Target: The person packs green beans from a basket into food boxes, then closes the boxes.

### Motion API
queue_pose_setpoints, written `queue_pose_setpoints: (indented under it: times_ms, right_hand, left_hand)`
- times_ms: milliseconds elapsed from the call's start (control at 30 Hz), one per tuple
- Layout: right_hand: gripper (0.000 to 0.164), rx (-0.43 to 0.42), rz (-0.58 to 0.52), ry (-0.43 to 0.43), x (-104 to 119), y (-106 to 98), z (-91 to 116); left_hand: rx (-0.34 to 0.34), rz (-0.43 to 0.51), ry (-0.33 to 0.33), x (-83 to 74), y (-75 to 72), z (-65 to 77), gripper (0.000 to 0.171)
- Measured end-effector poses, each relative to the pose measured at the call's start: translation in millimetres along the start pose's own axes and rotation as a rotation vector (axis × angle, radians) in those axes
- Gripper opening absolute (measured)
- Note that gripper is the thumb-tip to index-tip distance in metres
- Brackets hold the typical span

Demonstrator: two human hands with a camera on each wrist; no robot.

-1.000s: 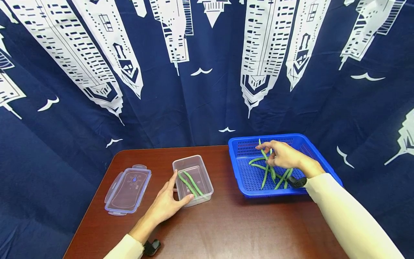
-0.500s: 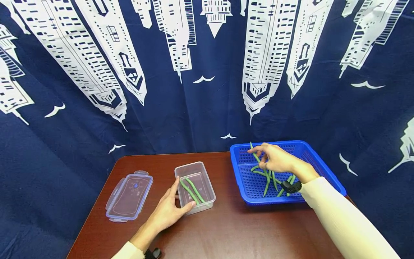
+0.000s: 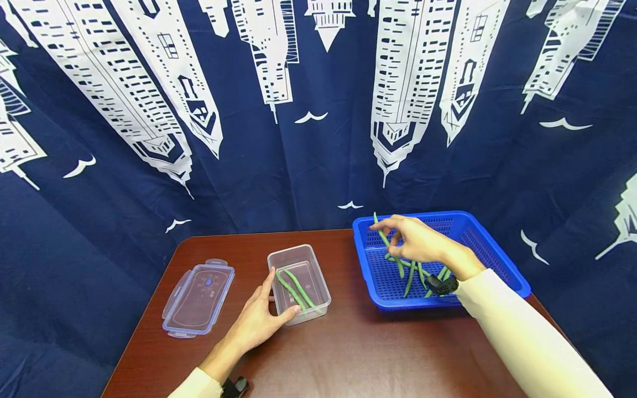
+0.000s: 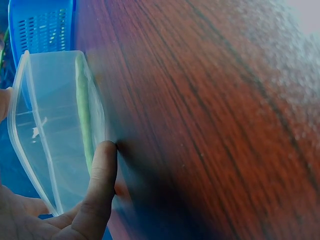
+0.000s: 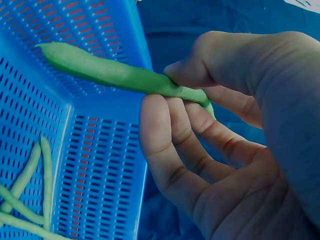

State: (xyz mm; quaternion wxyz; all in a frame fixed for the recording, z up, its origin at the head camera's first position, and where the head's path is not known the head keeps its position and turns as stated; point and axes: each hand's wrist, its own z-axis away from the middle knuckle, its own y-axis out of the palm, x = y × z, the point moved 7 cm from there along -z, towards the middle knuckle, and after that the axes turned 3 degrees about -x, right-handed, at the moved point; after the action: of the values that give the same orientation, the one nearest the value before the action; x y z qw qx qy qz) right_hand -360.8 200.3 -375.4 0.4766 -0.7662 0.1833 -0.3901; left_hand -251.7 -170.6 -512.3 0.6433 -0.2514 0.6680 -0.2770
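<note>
My right hand (image 3: 415, 239) pinches a green bean (image 5: 107, 72) between thumb and fingertips, over the left part of the blue plastic basket (image 3: 365, 276). In the right wrist view the bean sticks out to the left of the fingers. More green beans (image 5: 46, 175) lie loose on the basket's floor. My left hand (image 3: 261, 318) holds the left side of a clear plastic container (image 3: 316, 265), thumb at its near corner and index finger along its side. Two green beans (image 3: 301, 290) lie lengthwise inside it. The left wrist view shows the thumb (image 4: 102, 170) against the container's wall.
A clear lid (image 3: 199, 298) with a blue seal and side flaps lies on the brown table (image 3: 358, 354), left of the container. Behind the table hangs a dark blue cloth (image 3: 318, 160) with white building prints.
My right hand has moved left within the basket, carrying the pinched bean toward its left rim. The left hand stays on the container. The head view tilts slightly.
</note>
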Motion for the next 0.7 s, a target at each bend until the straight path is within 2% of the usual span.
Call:
queue_pose_setpoints:
  times_ms: [167,433,700]
  right_hand:
    - [0.055,-0.004,-0.050,-0.022,9,3,-5]
    - [0.043,-0.002,-0.150,0.014,25,12,-15]
    - [0.041,0.007,-0.138,-0.005,37,24,-28]
  left_hand:
    - [-0.002,-0.001,0.004,0.0,0.1,-0.1,0.122]
    - [-0.007,0.000,0.004,-0.2,-0.2,0.1,0.123]
    - [-0.003,0.003,0.002,0.2,-0.3,0.6,0.123]
